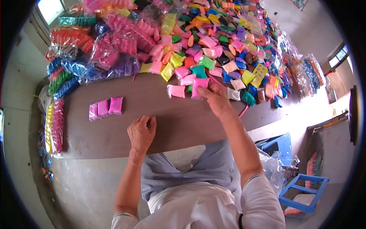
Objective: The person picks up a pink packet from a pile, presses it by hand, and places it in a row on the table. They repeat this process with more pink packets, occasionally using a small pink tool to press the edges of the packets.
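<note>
My right hand (217, 98) pinches a bright pink packet (199, 86) between thumb and fingers, at the near edge of a large heap of coloured packets (213, 49). Just left of it lies a light pink packet (176, 91), and a white packet (233, 94) is to its right. My left hand (141, 133) rests near the table's front edge with its fingers curled in, and no thing shows in it. Farther left, three magenta-pink packets (103, 108) lie side by side in a row on the brown table (167, 126).
Clear bags of sorted packets (72, 40) are stacked at the back left. Yellow and pink bagged strips (54, 126) lie at the left edge. More bags (307, 74) stand at the far right. A blue frame (304, 193) is on the right, below table height.
</note>
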Tool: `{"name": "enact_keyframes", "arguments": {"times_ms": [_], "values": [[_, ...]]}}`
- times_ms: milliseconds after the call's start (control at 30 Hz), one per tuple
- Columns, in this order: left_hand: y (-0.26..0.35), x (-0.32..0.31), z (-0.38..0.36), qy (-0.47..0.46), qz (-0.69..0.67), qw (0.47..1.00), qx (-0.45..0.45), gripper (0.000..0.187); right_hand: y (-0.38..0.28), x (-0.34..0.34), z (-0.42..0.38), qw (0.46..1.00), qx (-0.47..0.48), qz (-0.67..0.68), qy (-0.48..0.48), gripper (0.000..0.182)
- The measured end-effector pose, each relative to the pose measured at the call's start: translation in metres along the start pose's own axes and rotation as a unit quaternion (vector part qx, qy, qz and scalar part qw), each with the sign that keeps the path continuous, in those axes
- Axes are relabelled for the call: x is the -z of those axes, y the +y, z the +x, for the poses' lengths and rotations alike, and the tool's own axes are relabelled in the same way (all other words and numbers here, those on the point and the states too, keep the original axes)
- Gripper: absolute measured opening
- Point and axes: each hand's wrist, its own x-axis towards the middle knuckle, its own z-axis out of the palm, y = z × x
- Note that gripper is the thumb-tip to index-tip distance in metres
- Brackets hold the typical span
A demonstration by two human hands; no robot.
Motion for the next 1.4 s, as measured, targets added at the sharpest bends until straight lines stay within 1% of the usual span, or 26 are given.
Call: {"name": "enact_keyframes", "arguments": {"times_ms": [67, 100, 167, 200, 233, 267, 300, 333, 367, 433, 467, 500, 567, 700, 767, 800, 833, 867, 900, 967, 1000, 1067, 1200, 1300, 1367, 1400], "values": [[0.000, 0.003, 0.001, -0.002, -0.004, 1.000, 0.003, 0.017, 0.002, -0.003, -0.006, 0.999, -0.051, 0.011, -0.003, 0.022], [0.000, 0.005, 0.001, -0.021, -0.005, 0.999, 0.024, 0.020, 0.000, -0.008, -0.010, 0.999, -0.052, 0.013, -0.003, 0.022], [0.001, 0.008, 0.001, -0.041, -0.001, 0.998, 0.046, 0.024, -0.002, -0.026, -0.021, 0.992, -0.030, -0.119, 0.011, 0.022], [0.004, 0.007, 0.000, -0.026, -0.080, 0.992, 0.095, 0.028, 0.003, -0.037, -0.026, 0.981, 0.044, -0.184, 0.034, 0.022], [0.007, 0.006, -0.002, -0.010, -0.158, 0.977, 0.145, 0.033, 0.004, -0.046, -0.032, 0.982, 0.041, -0.179, 0.032, 0.022], [0.010, 0.006, -0.007, -0.013, -0.151, 0.977, 0.149, 0.033, 0.004, -0.055, -0.039, 0.962, 0.104, -0.246, 0.049, 0.024], [0.013, 0.006, -0.011, -0.054, -0.155, 0.972, 0.165, 0.035, 0.005, -0.064, -0.045, 0.934, 0.166, -0.310, 0.065, 0.028], [0.016, 0.005, -0.015, -0.093, -0.160, 0.966, 0.180, 0.039, 0.016, -0.067, -0.048, 0.917, 0.219, -0.329, 0.056, 0.035], [0.016, 0.002, -0.020, -0.094, -0.156, 0.966, 0.183, 0.039, 0.021, -0.072, -0.051, 0.919, 0.216, -0.325, 0.054, 0.035], [0.019, -0.004, -0.030, -0.072, -0.202, 0.970, 0.112, 0.038, 0.028, -0.080, -0.058, 0.862, 0.328, -0.386, 0.012, 0.036], [0.019, -0.004, -0.035, -0.077, -0.251, 0.957, 0.120, 0.040, 0.032, -0.084, -0.061, 0.850, 0.343, -0.399, -0.005, 0.038], [0.021, -0.001, -0.037, -0.079, -0.249, 0.957, 0.124, 0.040, 0.034, -0.088, -0.065, 0.853, 0.340, -0.396, -0.007, 0.038], [0.025, 0.004, -0.036, -0.107, -0.390, 0.888, 0.216, 0.043, 0.035, -0.095, -0.073, 0.841, 0.374, -0.390, -0.023, 0.039], [0.024, 0.009, -0.034, -0.141, -0.428, 0.860, 0.240, 0.044, 0.041, -0.101, -0.078, 0.848, 0.386, -0.364, -0.018, 0.047], [0.017, 0.005, -0.037, -0.141, -0.437, 0.865, 0.202, 0.043, 0.038, -0.104, -0.087, 0.949, 0.203, -0.237, 0.032, 0.053], [0.018, 0.007, -0.037, -0.141, -0.438, 0.865, 0.202, 0.043, 0.036, -0.099, -0.088, 0.950, 0.203, -0.237, 0.031, 0.053], [0.021, 0.010, -0.037, -0.136, -0.448, 0.860, 0.203, 0.043, 0.034, -0.089, -0.090, 0.994, 0.085, -0.056, -0.028, 0.053], [0.022, 0.012, -0.038, -0.131, -0.458, 0.855, 0.206, 0.043, 0.032, -0.083, -0.091, 0.987, -0.039, 0.128, -0.084, 0.054], [0.020, 0.010, -0.040, -0.132, -0.459, 0.854, 0.208, 0.043, 0.027, -0.083, -0.089, 0.988, -0.041, 0.127, -0.083, 0.054], [0.014, 0.007, -0.042, -0.145, -0.448, 0.861, 0.190, 0.043, 0.016, -0.082, -0.084, 0.978, -0.104, 0.111, -0.142, 0.045], [0.016, 0.007, -0.042, -0.146, -0.449, 0.861, 0.190, 0.043, 0.018, -0.082, -0.083, 0.978, -0.104, 0.111, -0.142, 0.045], [0.018, 0.008, -0.041, -0.145, -0.445, 0.863, 0.190, 0.043, 0.026, -0.086, -0.079, 0.989, -0.062, -0.015, -0.135, 0.044], [0.014, 0.008, -0.043, -0.143, -0.448, 0.862, 0.190, 0.041, 0.029, -0.086, -0.074, 0.984, -0.093, -0.054, -0.142, 0.042], [0.011, 0.003, -0.046, -0.125, -0.486, 0.844, 0.190, 0.038, 0.023, -0.084, -0.069, 0.977, -0.090, -0.072, -0.180, 0.040], [0.010, 0.001, -0.047, -0.129, -0.423, 0.880, 0.171, 0.038, 0.013, -0.086, -0.066, 0.978, 0.019, -0.094, -0.185, 0.037], [0.009, 0.002, -0.045, -0.137, -0.406, 0.890, 0.156, 0.038, 0.006, -0.083, -0.060, 0.970, -0.039, -0.074, -0.227, 0.034]]}}
